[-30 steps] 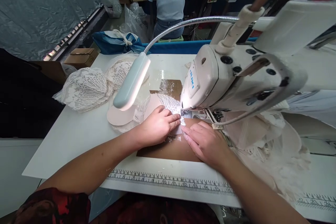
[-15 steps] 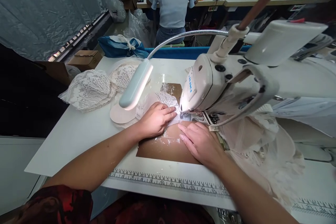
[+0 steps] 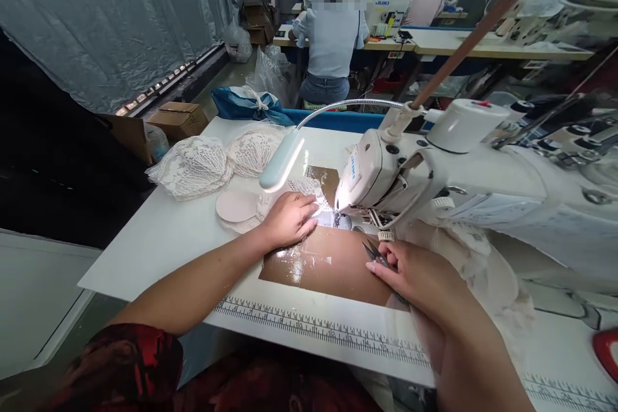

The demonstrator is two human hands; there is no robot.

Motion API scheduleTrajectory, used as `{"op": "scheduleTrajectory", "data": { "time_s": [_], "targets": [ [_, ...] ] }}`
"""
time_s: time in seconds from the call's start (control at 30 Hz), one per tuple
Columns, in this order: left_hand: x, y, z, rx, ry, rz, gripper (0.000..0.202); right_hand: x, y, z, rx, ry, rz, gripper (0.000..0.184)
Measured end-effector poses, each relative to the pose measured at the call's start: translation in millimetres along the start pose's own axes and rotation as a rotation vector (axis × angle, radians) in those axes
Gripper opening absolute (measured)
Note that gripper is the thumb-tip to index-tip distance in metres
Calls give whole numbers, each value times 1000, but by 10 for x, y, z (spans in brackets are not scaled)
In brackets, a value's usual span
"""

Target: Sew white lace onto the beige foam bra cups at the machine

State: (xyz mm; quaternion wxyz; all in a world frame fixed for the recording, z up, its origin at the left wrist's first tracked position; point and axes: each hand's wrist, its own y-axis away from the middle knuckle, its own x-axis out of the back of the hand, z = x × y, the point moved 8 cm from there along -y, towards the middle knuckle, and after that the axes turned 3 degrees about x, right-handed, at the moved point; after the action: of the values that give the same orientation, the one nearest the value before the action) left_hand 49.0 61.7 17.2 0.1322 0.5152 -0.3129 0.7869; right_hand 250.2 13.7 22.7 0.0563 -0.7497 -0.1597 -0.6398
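Note:
My left hand (image 3: 290, 217) lies on a piece of white lace (image 3: 309, 192) beside the needle area of a white sewing machine (image 3: 369, 170). Its fingers are stretched out over the fabric, with the thumb apart from them. A pair of small dark thread snips (image 3: 378, 255) is in my right hand (image 3: 410, 267), blades pointing up and left, near the machine's base. Beneath both hands is a shiny brown sheet (image 3: 333, 264). One pale round cup (image 3: 236, 206) rests left of my left hand.
Lace cups (image 3: 190, 167) lie on the white table (image 3: 145, 241) at the left. A lamp (image 3: 282, 161) on a bent metal neck hangs over the work. Pale fabric (image 3: 476, 257) is heaped at the right. A printed ruler (image 3: 318, 333) runs along the front edge. A co-worker (image 3: 329, 45) sits ahead.
My right hand has moved right, off the brown sheet near the needle, and now holds thread snips. My left hand stays on the lace, thumb now spread. The camera view has shifted.

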Motion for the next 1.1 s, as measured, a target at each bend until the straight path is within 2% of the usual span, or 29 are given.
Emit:
{"op": "scheduleTrajectory", "data": {
  "time_s": [0.13, 0.2, 0.27, 0.37, 0.43, 0.5, 0.53, 0.6, 0.67, 0.73, 0.8, 0.87, 0.97, 1.1],
  "targets": [
    [63, -2, -134, 104, 89, -4, 24, -60, -1, -62, 25, 10, -62, 11],
    [93, 32, -80, 89, 164, -69, 20, -70, -17, -115, 44, 55, -43, 15],
    [113, 113, 139, -25, 276, -181, 17, -49, -31, -165, 71, 98, 15, 19],
    [164, 331, 621, -252, 439, -362, 17, -15, -29, -192, 93, 78, 94, 19],
    [202, 470, 856, -323, 468, -446, 18, -20, -22, -188, 96, 45, 98, 21],
    [245, 550, 952, -316, 489, -480, 19, -42, -14, -205, 118, 38, 76, 19],
    [278, 558, 940, -285, 508, -462, 20, -52, -9, -225, 137, 42, 66, 18],
    [359, 519, 792, -166, 540, -354, 26, -58, -1, -257, 152, 49, 62, 19],
    [426, 456, 524, 11, 524, -211, 35, -47, 7, -278, 141, 46, 76, 23],
    [417, 412, 233, 217, 480, -151, 47, -52, 17, -319, 151, 40, 66, 25],
    [323, 395, 16, 393, 480, -215, 60, -90, 32, -385, 200, 39, 19, 24],
    [220, 388, -95, 505, 516, -316, 63, -143, 45, -435, 242, 55, -30, 22],
    [140, 359, -110, 563, 636, -388, 48, -206, 36, -427, 228, 89, -37, 28],
    [12, 367, -37, 630, 936, -418, 28, -213, -18, -367, 163, 77, 47, 42]
  ]
}}
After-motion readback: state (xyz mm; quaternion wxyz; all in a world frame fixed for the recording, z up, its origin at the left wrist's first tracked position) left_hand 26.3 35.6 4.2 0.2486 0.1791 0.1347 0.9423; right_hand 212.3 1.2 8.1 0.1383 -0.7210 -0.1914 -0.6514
